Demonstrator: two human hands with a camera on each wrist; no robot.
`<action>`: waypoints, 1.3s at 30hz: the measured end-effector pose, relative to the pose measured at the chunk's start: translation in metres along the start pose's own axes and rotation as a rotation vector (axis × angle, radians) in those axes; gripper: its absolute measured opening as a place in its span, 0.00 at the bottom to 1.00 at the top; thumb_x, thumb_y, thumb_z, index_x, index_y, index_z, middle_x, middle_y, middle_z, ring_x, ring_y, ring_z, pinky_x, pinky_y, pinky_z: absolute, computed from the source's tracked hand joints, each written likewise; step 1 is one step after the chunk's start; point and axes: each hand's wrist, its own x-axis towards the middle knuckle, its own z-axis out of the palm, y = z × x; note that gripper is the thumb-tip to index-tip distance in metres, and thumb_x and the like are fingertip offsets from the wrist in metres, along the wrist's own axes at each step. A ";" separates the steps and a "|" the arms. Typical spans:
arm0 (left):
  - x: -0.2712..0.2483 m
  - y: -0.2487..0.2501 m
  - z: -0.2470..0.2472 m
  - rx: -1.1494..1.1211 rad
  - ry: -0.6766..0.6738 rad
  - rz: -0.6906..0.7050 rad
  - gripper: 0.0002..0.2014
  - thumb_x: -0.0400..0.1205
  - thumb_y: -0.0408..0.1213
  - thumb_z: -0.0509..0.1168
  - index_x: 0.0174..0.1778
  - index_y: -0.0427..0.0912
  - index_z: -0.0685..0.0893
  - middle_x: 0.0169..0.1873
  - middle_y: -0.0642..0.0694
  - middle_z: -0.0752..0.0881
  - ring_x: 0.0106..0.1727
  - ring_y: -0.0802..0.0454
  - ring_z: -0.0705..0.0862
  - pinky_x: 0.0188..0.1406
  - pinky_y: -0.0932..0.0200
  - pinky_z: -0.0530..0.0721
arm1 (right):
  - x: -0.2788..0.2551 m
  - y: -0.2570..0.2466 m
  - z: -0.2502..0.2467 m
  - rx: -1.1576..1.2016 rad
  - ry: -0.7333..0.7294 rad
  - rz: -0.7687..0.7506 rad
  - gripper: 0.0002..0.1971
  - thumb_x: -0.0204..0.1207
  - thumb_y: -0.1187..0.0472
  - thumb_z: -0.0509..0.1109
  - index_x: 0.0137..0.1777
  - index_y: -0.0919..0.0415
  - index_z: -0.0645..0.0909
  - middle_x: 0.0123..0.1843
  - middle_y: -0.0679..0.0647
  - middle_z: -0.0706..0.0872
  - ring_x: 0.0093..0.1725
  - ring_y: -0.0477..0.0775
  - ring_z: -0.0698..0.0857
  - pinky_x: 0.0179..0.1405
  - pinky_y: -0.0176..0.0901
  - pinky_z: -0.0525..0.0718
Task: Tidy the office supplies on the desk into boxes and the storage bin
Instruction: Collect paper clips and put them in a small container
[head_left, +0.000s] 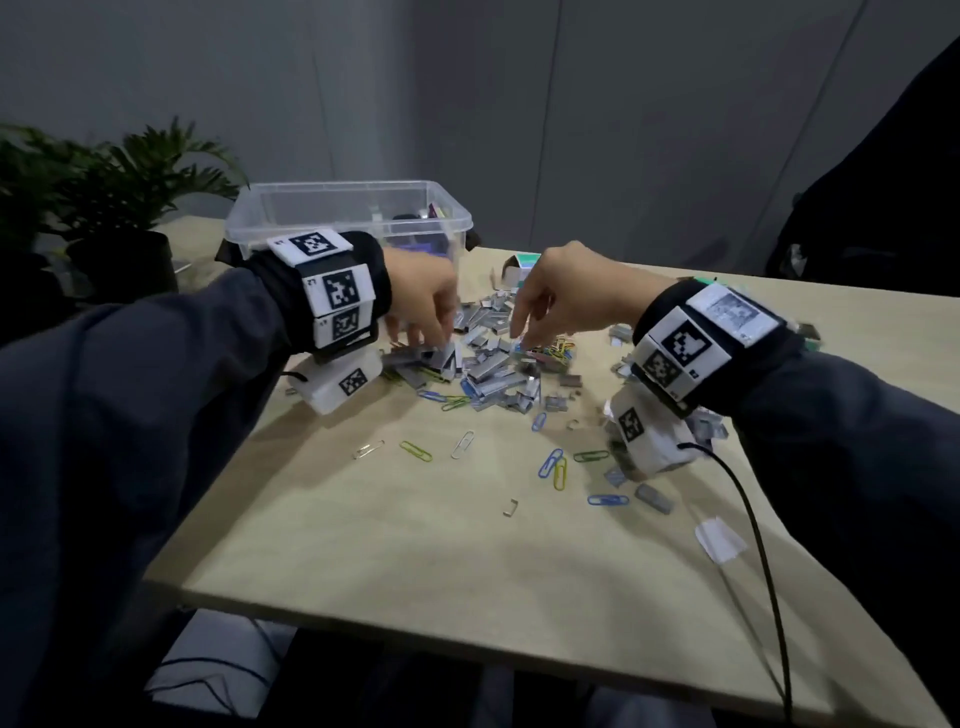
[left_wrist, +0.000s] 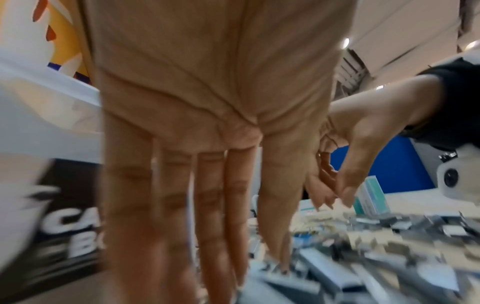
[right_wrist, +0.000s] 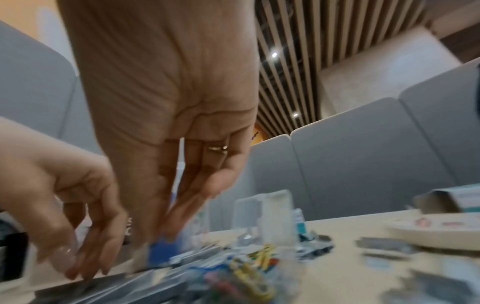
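Staple heap (head_left: 483, 364) and storage bin (head_left: 348, 213) block the far side (near desk (head_left: 415, 545) open).

An office. Grey partition panels (right_wrist: 363, 156) stand at twelve o'clock behind a pale desk (head_left: 395, 545). A potted plant (head_left: 119, 208) sits at ten o'clock.

The left hand's (head_left: 423, 301) fingertips are lost among the staple pile (head_left: 483, 364), so contact cannot be judged; the right hand's (head_left: 558, 296) tips blur over the coloured clips (head_left: 550, 349) beside that pile; a black label (left_wrist: 70, 222) left of the pile is cut to smeared letters; the storage bin (head_left: 343, 208) behind the pile has contents too dim to name.
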 end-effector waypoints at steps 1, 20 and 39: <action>-0.005 -0.008 0.002 0.052 -0.022 -0.042 0.04 0.77 0.32 0.73 0.46 0.39 0.90 0.40 0.42 0.91 0.36 0.52 0.88 0.26 0.63 0.84 | 0.002 -0.009 0.003 0.008 -0.026 -0.046 0.07 0.67 0.59 0.83 0.44 0.51 0.92 0.32 0.46 0.89 0.29 0.38 0.81 0.33 0.34 0.77; -0.037 -0.044 0.020 -0.024 -0.032 -0.279 0.18 0.77 0.50 0.73 0.34 0.36 0.86 0.30 0.44 0.89 0.32 0.47 0.88 0.33 0.57 0.89 | 0.035 -0.074 0.040 -0.120 -0.337 -0.112 0.05 0.67 0.59 0.82 0.36 0.55 0.88 0.34 0.49 0.89 0.29 0.44 0.83 0.31 0.35 0.82; -0.034 -0.040 0.017 0.055 -0.042 0.062 0.06 0.68 0.37 0.81 0.34 0.48 0.90 0.29 0.57 0.87 0.33 0.60 0.83 0.35 0.62 0.84 | 0.045 -0.057 0.038 -0.163 -0.154 -0.011 0.08 0.69 0.60 0.79 0.48 0.51 0.89 0.35 0.45 0.87 0.39 0.50 0.87 0.38 0.42 0.84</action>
